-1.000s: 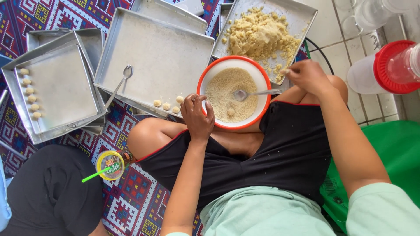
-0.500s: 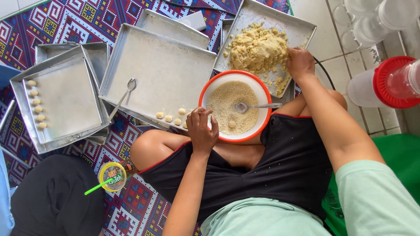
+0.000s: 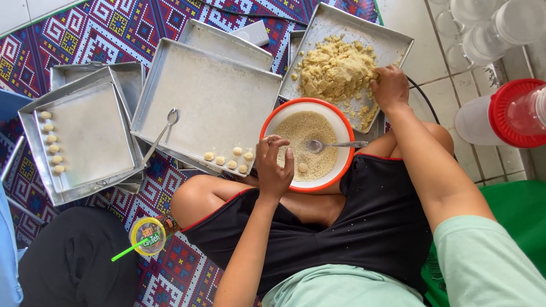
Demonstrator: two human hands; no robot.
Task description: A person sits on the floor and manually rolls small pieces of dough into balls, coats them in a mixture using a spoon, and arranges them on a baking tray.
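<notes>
Two hands: right hand [image 3: 389, 86] pinching crumbly yellow dough [image 3: 335, 71], left hand [image 3: 273, 165] spread over bowl [image 3: 273, 122].

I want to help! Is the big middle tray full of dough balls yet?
No, mostly empty. The big middle tray holds only a few dough balls along its near edge, plus a spoon.

The left hand [image 3: 274, 165] hovers over the near rim of an orange-rimmed bowl [image 3: 267, 128] of crumbs, fingers spread — a spoon [image 3: 333, 145] and one small ball [image 3: 303, 167] lie inside. The right hand [image 3: 389, 86] presses into the dough [image 3: 335, 71] heaped on a metal tray [image 3: 392, 42] beyond the bowl. To the left, a big tray [image 3: 210, 96] carries a few balls [image 3: 230, 159] at its near edge and a second spoon [image 3: 162, 131] — further left, another tray [image 3: 85, 136] holds a row of balls.
</notes>
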